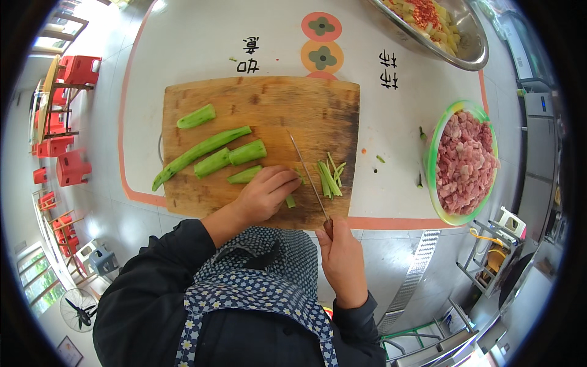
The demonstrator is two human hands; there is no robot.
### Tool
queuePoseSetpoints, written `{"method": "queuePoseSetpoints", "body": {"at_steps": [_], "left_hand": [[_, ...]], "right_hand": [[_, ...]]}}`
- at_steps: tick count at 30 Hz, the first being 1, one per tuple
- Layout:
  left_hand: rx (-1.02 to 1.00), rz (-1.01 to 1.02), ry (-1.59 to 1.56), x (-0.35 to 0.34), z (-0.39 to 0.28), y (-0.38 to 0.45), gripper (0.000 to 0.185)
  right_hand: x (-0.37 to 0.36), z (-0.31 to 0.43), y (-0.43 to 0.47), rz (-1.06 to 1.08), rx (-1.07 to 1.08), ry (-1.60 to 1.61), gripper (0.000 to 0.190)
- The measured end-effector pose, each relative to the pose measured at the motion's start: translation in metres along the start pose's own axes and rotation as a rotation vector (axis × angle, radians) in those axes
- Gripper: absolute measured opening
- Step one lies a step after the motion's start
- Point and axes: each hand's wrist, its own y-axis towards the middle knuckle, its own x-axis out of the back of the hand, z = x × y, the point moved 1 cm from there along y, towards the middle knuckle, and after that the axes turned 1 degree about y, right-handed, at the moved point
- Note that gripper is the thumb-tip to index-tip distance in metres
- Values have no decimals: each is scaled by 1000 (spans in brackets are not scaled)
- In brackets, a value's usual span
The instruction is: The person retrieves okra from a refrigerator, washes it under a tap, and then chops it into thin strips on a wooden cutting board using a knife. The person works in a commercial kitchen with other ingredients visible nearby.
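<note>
My right hand (343,261) grips the handle of a kitchen knife (308,170), seen nearly edge-on above the wooden cutting board (275,103). To the left of the blade, my left hand (266,195) presses its bent fingers onto a green vegetable piece (290,201), mostly hidden beneath them. Thin cut strips (329,179) lie in a small heap on the blade's right. A cut length (245,175) rests against my left hand. Farther left are a long peeled green gourd (202,156), two thick chunks (229,158) and a shorter piece (197,116).
A green-rimmed bowl of chopped raw meat (467,165) stands on the table (394,192) to the right. At the upper right is a steel bowl (474,46) with pale cut vegetables and red chilli flakes. Small green stems (422,133) lie near the meat. Red stools (73,167) stand beyond the table's left side.
</note>
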Motion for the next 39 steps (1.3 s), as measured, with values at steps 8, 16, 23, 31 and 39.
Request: {"method": "queuePoseSetpoints", "body": {"at_steps": [8, 16, 23, 31, 39], "left_hand": [[-17, -9, 15, -1, 1, -1, 39], [-21, -6, 28, 0, 1, 0, 39], [18, -31, -9, 16, -10, -2, 39], [133, 50, 32, 29, -27, -28, 31], [109, 100, 100, 30, -30, -15, 29]], "right_hand": [[-6, -3, -6, 19, 17, 11, 27], [-22, -1, 19, -26, 71, -121, 30], [-3, 1, 9, -3, -107, 80, 29], [-7, -4, 3, 38, -131, 75, 26], [2, -6, -1, -7, -162, 120, 25]]}}
